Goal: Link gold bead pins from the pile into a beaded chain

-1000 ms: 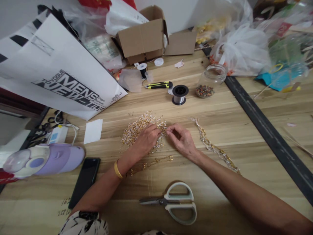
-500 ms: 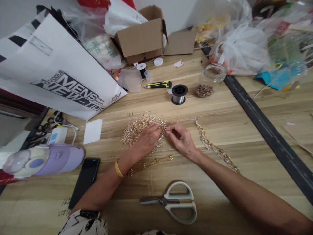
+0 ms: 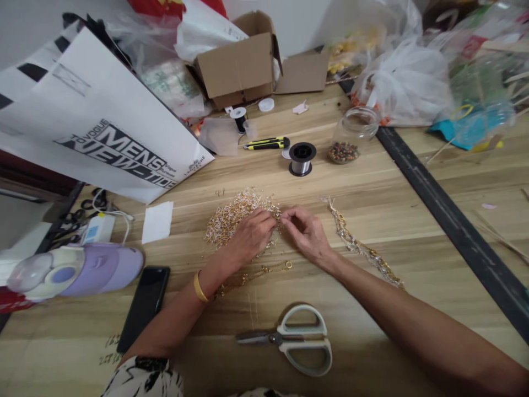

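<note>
Left hand (image 3: pixel 255 230) curled over a pile of tiny gold and pinkish pieces (image 3: pixel 227 218) on the worktop (image 3: pixel 372 187), the right hand (image 3: pixel 305 232) bent just beside it; I couldn't tell whether either gripped anything. Nearer the person lay a gold chain (image 3: pixel 265 269), then scissors (image 3: pixel 273 338).

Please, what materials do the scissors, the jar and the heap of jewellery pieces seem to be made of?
Scissors: dull grey blades, likely steel; smooth, pale handles, probably plastic. Jar: transparent with glossy highlights, so glass or plastic. Heap of jewellery pieces: gold-coloured glints suggest metal; the pinkish, sparkling bits could be glass or plastic.
</note>
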